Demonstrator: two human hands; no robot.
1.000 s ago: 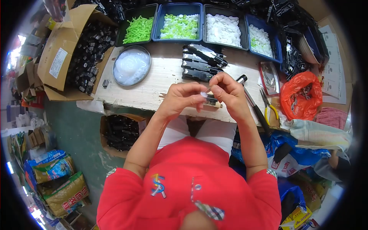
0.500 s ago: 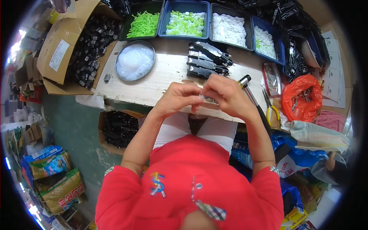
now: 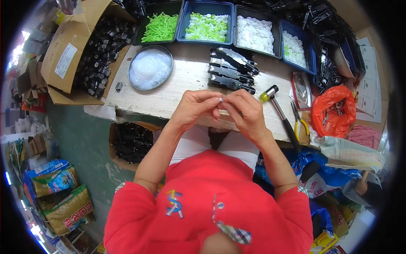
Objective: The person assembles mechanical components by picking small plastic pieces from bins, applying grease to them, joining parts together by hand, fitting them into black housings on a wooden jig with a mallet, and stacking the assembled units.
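My left hand [image 3: 191, 109] is closed in a pinch above the table's front edge, with a small white piece [image 3: 220, 99] at its fingertips. My right hand [image 3: 247, 112] meets it there, thumb and forefinger closed on the same piece; its exact kind is too small to make out. Beyond the hands lies a stack of black plastic casings [image 3: 230, 72] with shiny tops. A hammer [image 3: 279, 108] with a yellow-and-black head rests just to the right of my right hand. Near the left hand stands a round metal dish [image 3: 168, 75] holding a whitish translucent substance.
Along the back are trays of green sticks [image 3: 160, 28], green and white caps [image 3: 206, 27], and white pieces [image 3: 256, 34]. Yellow-handled pliers [image 3: 302, 125] and a red bag [image 3: 334, 110] are at right. A carton of small dark parts [image 3: 67, 55] stands left.
My right hand has turned and shifted slightly, and its fingers now meet the left fingertips at the white piece. The hammer's yellow head, partly covered before, now shows fully.
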